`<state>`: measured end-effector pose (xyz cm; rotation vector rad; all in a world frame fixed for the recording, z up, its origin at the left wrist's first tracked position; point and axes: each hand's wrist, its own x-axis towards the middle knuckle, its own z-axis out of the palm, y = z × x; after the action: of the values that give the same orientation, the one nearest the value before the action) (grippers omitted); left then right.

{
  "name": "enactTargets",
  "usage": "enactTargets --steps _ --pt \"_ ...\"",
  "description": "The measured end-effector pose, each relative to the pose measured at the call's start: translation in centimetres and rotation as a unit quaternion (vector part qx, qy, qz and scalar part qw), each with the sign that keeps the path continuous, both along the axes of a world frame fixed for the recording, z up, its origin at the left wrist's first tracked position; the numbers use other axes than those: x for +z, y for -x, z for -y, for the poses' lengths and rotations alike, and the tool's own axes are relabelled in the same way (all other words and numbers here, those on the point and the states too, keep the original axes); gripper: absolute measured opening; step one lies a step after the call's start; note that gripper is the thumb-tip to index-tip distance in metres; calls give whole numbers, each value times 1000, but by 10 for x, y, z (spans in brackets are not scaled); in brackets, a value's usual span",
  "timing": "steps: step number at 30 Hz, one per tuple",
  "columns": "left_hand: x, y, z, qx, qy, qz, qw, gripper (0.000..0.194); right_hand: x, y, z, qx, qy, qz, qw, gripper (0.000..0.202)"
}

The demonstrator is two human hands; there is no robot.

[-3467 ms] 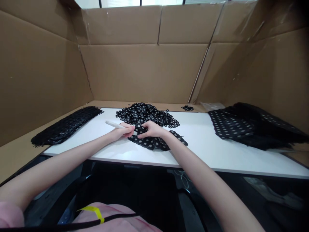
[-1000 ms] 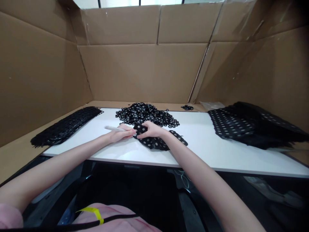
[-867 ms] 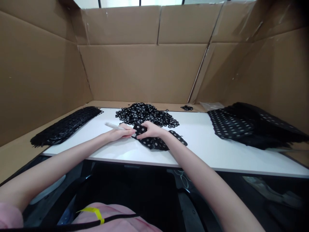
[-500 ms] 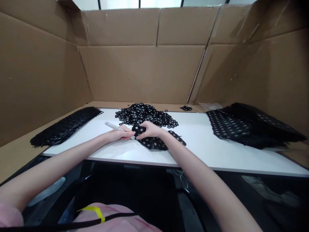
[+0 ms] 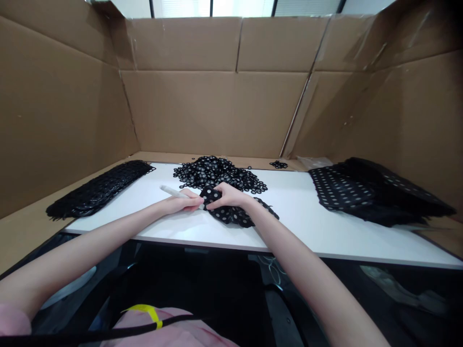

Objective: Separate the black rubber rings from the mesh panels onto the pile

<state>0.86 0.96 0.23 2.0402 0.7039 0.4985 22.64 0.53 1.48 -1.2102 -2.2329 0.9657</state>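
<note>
My left hand (image 5: 183,203) is closed around a white pen-shaped tool (image 5: 170,191), whose back end points up to the left. Its fingertips meet the edge of a black fabric piece with white polka dots (image 5: 231,217). My right hand (image 5: 228,196) pinches that fabric between thumb and fingers, close beside the left fingertips. The cloth lies gathered on the white table, partly under my right hand and wrist. The front end of the tool is mostly hidden by my fingers.
Behind my hands lies a heap of small black rings (image 5: 217,171), with a smaller cluster (image 5: 278,164) farther right. A bundle of black looped cords (image 5: 101,188) rests at the left. Stacked polka-dot fabric (image 5: 343,188) lies at the right. Cardboard walls (image 5: 217,111) surround the white table (image 5: 296,231).
The gathered fabric has shifted slightly and looks a little more bunched under my right hand. Both hands keep their grips, and the view has moved a little.
</note>
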Motion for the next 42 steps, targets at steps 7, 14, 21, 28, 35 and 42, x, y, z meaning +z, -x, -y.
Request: enactTargets --steps 7,14,21,28,35,42 --pt "-2 7 -13 1 132 104 986 52 6 -15 2 25 16 33 999 45" --pt "-2 9 -22 61 161 224 959 48 -6 -4 -3 12 -100 34 994 34" --pt "-6 5 -26 121 12 143 982 53 -13 9 -6 -69 -133 109 983 18" --pt "-4 1 -17 91 -16 63 994 52 -16 12 -5 -77 -145 106 981 14" --pt "-5 1 -16 58 -40 54 996 50 -15 13 -6 -68 -153 105 980 11" --pt "-8 2 -19 66 -43 35 996 51 -15 15 -4 -52 -188 104 975 9"
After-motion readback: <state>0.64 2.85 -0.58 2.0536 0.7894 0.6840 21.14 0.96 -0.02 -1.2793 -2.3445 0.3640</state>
